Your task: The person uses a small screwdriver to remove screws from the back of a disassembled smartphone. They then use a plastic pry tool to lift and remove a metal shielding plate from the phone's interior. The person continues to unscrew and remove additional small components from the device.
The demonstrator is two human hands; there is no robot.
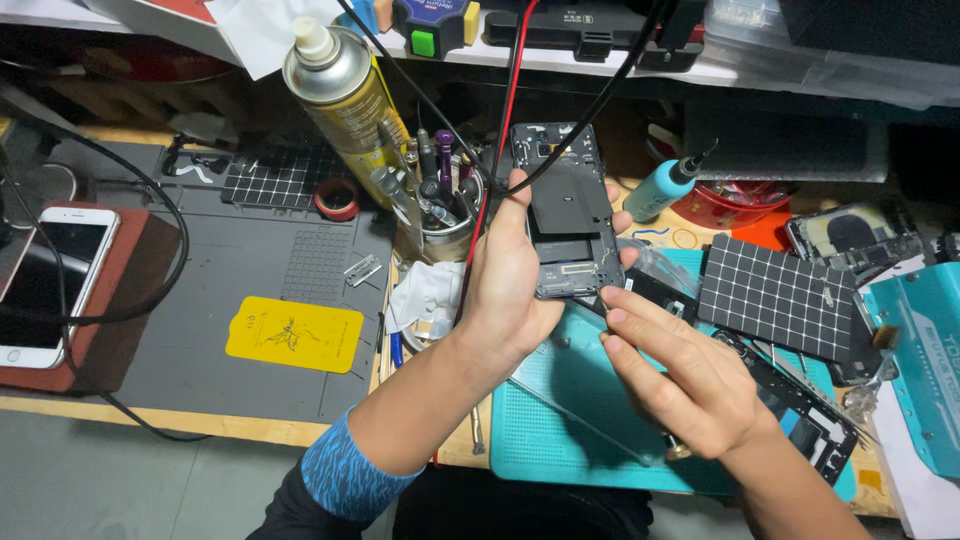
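My left hand [508, 285] grips an opened black phone body [566, 205] upright above the teal mat [560, 420], thumb on its left edge and fingertips on its right. Inner plates and a dark cover show inside it. My right hand [680, 375] holds a thin metal tool, probably tweezers [600, 297], with its tip at the phone's lower edge. The tool's far end is hidden behind my palm.
A grey work mat [250, 260] with a yellow card [295, 333] lies left. A white phone [45, 285] rests on a brown block. A spray can [345, 85], a tool cup [440, 200], black gridded pads [775, 295], a teal screwdriver [665, 185] and cables surround me.
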